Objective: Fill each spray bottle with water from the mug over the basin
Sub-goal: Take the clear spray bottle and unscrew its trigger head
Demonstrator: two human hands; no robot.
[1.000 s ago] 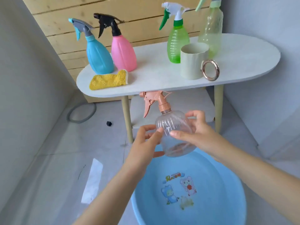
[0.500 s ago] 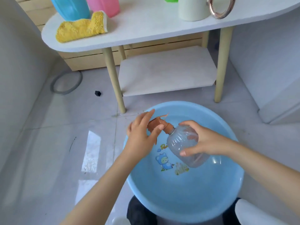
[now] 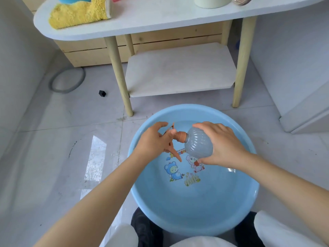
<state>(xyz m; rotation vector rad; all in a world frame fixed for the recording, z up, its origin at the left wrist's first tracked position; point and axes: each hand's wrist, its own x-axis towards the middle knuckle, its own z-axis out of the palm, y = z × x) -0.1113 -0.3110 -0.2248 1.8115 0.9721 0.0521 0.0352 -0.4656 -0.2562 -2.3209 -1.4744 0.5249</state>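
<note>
The white table [image 3: 160, 16] is cut off by the top edge of the frame, so only the base of the mug [image 3: 211, 1] at upper right and slivers of a blue and a pink bottle at upper left can be seen, beside a yellow cloth [image 3: 78, 13]. A grey tiled floor [image 3: 53, 139] is seen below, with the blue basin [image 3: 194, 202] at lower centre. Over the basin a clear spray bottle [image 3: 198, 146] is held sideways, gripped around its body by the right hand [image 3: 222, 146]. Its orange spray head [image 3: 175, 138] is grasped and partly hidden by the left hand [image 3: 154, 141].
</note>
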